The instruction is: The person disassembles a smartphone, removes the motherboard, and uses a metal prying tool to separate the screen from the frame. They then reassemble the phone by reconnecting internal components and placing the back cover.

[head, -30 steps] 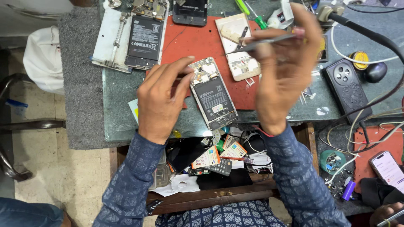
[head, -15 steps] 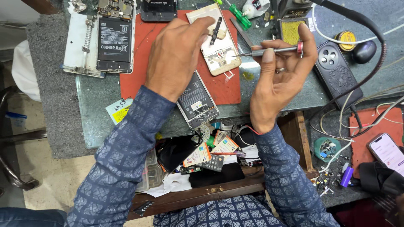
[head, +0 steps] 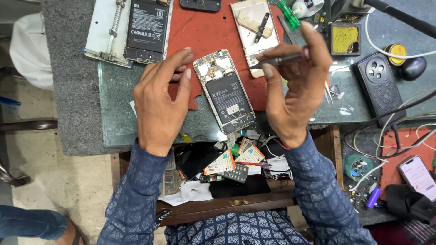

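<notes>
An opened phone (head: 225,92) with its back off, showing circuit board and black battery, lies tilted on a red mat (head: 206,34) on the glass bench top. My left hand (head: 160,102) hovers just left of it, fingers together and slightly bent, holding nothing. My right hand (head: 293,90) is to the phone's right, gripping a slim metal screwdriver (head: 279,59) horizontally, its tip pointing left above the phone's upper right. A white phone back cover (head: 254,31) lies beyond the tool.
A second opened phone in a metal holder (head: 129,29) sits at the far left. A dark phone case (head: 378,86), a yellow sponge tray (head: 345,38), cables and a lit phone (head: 418,174) crowd the right. An open drawer (head: 227,168) below holds clutter.
My left hand has drawn back from over the white cover to the left of the opened phone, uncovering it. My right hand still holds the screwdriver, now nearer the phone.
</notes>
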### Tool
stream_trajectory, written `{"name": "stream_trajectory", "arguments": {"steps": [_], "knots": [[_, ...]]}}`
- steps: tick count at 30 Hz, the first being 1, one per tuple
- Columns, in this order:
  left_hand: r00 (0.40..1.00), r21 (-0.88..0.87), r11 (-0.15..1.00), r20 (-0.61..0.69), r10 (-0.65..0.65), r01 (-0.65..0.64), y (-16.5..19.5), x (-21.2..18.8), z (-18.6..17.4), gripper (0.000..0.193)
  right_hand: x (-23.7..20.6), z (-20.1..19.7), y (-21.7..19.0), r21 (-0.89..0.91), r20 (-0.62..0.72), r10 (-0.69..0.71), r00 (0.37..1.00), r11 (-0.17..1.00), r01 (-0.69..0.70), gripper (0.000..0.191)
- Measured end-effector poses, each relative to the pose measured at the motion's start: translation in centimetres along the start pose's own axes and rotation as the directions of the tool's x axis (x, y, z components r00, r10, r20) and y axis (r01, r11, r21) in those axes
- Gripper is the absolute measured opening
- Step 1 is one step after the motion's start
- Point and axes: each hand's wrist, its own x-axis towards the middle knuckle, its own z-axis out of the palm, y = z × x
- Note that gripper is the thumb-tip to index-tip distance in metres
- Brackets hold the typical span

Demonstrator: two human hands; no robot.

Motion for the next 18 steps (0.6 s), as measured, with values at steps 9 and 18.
{"name": "stream_trajectory", "arguments": {"steps": [9,18], "knots": [[1.0,-0.003,1.0,0.031,-0.005,0.005,-0.3,0.1,-0.4,0.029,1.3,1.6,0.0,-0.084,0.075,0.021,0.997,0.996,-0.014,0.062],[0.999,0.011,1.0,0.046,-0.017,0.016,-0.5,0.4,-0.2,0.029,1.0,1.7,0.9,-0.088,0.066,0.028,0.997,0.996,-0.022,0.062]]}}
